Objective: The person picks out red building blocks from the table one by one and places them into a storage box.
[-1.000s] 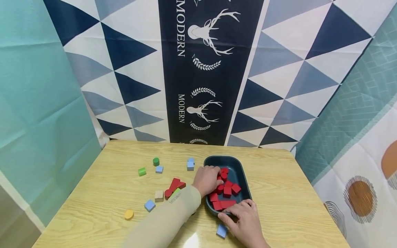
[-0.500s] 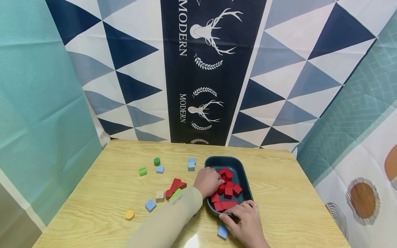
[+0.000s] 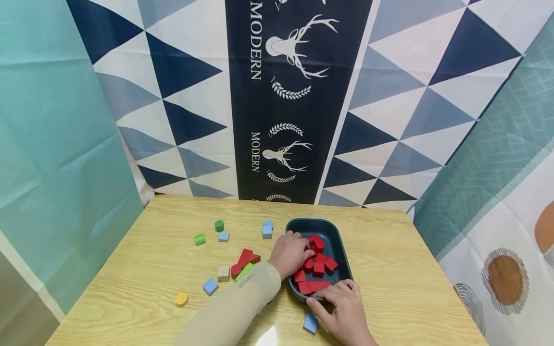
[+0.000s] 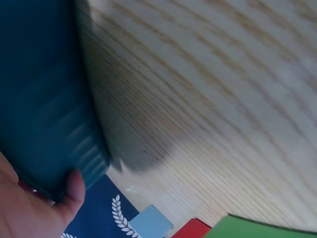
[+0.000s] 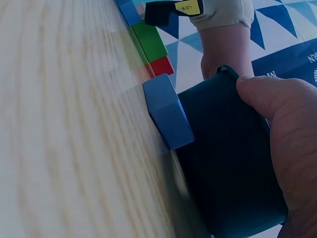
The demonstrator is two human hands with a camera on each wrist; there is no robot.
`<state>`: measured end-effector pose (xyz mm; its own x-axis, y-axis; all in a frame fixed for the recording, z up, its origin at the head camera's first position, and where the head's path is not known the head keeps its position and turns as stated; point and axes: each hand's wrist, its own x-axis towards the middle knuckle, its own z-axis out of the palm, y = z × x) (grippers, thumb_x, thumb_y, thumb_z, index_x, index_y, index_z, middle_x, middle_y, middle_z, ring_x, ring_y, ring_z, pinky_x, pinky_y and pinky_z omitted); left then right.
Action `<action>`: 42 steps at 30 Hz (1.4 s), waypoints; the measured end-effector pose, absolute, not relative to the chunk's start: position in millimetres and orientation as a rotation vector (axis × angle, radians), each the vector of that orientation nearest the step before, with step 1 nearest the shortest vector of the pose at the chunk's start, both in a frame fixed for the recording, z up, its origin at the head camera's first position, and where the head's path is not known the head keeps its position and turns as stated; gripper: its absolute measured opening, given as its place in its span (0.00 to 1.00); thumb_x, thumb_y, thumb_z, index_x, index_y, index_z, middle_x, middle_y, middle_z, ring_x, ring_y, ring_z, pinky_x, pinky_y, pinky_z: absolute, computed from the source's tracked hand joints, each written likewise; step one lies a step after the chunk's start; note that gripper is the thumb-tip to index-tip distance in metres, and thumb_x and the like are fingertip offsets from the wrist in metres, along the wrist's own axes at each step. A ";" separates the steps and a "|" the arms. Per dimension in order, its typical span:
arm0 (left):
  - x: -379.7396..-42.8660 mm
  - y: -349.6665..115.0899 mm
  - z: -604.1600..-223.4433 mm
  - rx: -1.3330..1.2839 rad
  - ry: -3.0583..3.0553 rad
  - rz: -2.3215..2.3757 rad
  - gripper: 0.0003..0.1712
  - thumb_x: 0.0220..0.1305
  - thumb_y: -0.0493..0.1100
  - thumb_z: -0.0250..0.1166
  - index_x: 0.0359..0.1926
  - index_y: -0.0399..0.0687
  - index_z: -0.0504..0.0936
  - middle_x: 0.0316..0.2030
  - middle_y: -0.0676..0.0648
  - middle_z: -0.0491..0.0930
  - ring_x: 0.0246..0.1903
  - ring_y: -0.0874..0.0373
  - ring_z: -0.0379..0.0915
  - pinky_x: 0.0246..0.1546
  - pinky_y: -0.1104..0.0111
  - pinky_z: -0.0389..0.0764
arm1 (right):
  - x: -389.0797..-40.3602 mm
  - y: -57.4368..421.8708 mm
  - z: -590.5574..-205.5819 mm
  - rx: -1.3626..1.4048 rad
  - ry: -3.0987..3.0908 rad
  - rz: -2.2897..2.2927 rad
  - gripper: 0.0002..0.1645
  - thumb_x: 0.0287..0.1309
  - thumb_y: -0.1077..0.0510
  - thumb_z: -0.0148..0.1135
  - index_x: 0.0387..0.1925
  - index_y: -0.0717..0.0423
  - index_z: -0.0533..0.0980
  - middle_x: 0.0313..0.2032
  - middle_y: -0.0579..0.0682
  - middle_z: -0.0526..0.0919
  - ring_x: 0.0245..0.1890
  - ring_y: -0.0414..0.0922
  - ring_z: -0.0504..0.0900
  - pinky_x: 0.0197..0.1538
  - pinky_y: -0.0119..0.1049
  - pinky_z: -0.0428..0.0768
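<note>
A dark teal tray (image 3: 330, 229) stands right of centre on the table with several red blocks (image 3: 318, 268) in it. Over its left side reaches my left hand (image 3: 289, 253), gripping the wall. Its thumb side is inside near the red blocks, while one finger (image 4: 76, 184) lies against the outer wall in the left wrist view. My right hand (image 3: 345, 307) holds the near right corner, thumb (image 5: 260, 91) along the rim in the right wrist view. Just in front of the tray lies a blue block (image 3: 310, 323), close to the right thumb.
Left of the tray are a cluster of red blocks (image 3: 245, 258), a light green block (image 3: 245, 271), a wooden cube (image 3: 223, 274), a blue block (image 3: 210, 287) and a yellow disc (image 3: 181, 299). Farther back stand two green cylinders (image 3: 219, 225) and stacked-looking blue blocks (image 3: 267, 231).
Red pieces by my left fingertips have shifted slightly to the right inside the tray. Both hands stay almost where they were, and the head view has moved a little.
</note>
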<state>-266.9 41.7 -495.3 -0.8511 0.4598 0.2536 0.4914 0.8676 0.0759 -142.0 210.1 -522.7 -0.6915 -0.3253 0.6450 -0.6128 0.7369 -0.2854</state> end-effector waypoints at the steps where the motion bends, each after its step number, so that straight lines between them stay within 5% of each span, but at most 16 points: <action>1: -267.2 40.5 -496.2 -0.717 -2.802 -0.201 0.20 0.67 0.64 0.59 0.44 0.59 0.86 0.40 0.53 0.80 0.38 0.58 0.66 0.43 0.64 0.77 | -142.0 210.0 -523.0 0.704 -2.365 0.660 0.08 0.51 0.42 0.73 0.24 0.34 0.82 0.25 0.29 0.80 0.29 0.36 0.72 0.45 0.52 0.63; 5: -266.4 29.0 -492.4 -0.714 -2.732 -0.226 0.24 0.69 0.65 0.55 0.51 0.57 0.83 0.47 0.51 0.76 0.45 0.56 0.64 0.50 0.62 0.75 | -141.6 209.8 -524.1 0.685 -2.395 0.665 0.07 0.51 0.40 0.72 0.25 0.33 0.82 0.25 0.26 0.79 0.31 0.34 0.72 0.48 0.50 0.62; 10: -263.6 -11.0 -467.8 -0.732 -2.722 -0.499 0.18 0.71 0.55 0.60 0.53 0.53 0.82 0.51 0.51 0.77 0.52 0.56 0.67 0.56 0.60 0.73 | -139.6 208.4 -527.2 0.660 -2.419 0.663 0.07 0.52 0.40 0.72 0.25 0.30 0.81 0.25 0.23 0.77 0.30 0.33 0.71 0.48 0.49 0.62; 15: -259.3 -81.0 -450.3 -0.681 -2.878 -0.904 0.11 0.71 0.46 0.61 0.48 0.51 0.85 0.45 0.54 0.82 0.44 0.61 0.74 0.50 0.60 0.78 | -138.5 208.1 -529.9 0.671 -2.409 0.677 0.06 0.51 0.41 0.73 0.26 0.28 0.81 0.24 0.21 0.75 0.29 0.31 0.69 0.47 0.47 0.62; 21: -248.3 -141.3 -456.5 -0.582 -3.036 -0.939 0.13 0.67 0.45 0.66 0.50 0.46 0.85 0.41 0.53 0.82 0.41 0.60 0.75 0.46 0.59 0.80 | -139.1 210.4 -527.6 0.661 -2.378 0.671 0.07 0.50 0.43 0.74 0.25 0.29 0.81 0.24 0.21 0.76 0.27 0.31 0.70 0.45 0.47 0.63; 31: -226.3 -148.5 -480.1 -0.830 -3.068 -0.770 0.21 0.50 0.48 0.78 0.42 0.46 0.83 0.36 0.51 0.81 0.33 0.60 0.73 0.39 0.60 0.80 | -141.8 206.4 -528.2 0.687 -2.380 0.656 0.06 0.51 0.42 0.73 0.26 0.29 0.81 0.24 0.22 0.76 0.26 0.31 0.69 0.44 0.46 0.62; 42: -226.1 -156.8 -484.4 -0.880 -3.098 -0.844 0.14 0.52 0.40 0.77 0.40 0.51 0.84 0.35 0.56 0.81 0.31 0.65 0.73 0.37 0.63 0.80 | -143.7 207.5 -529.2 0.694 -2.364 0.655 0.06 0.52 0.41 0.73 0.25 0.29 0.81 0.24 0.23 0.77 0.29 0.32 0.71 0.46 0.48 0.63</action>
<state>-226.1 -156.8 -484.4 -0.8440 0.5347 -0.0410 0.4400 0.7342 0.5170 -143.7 207.5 -529.2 -0.6943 -0.3184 0.6454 -0.6051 0.7439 -0.2839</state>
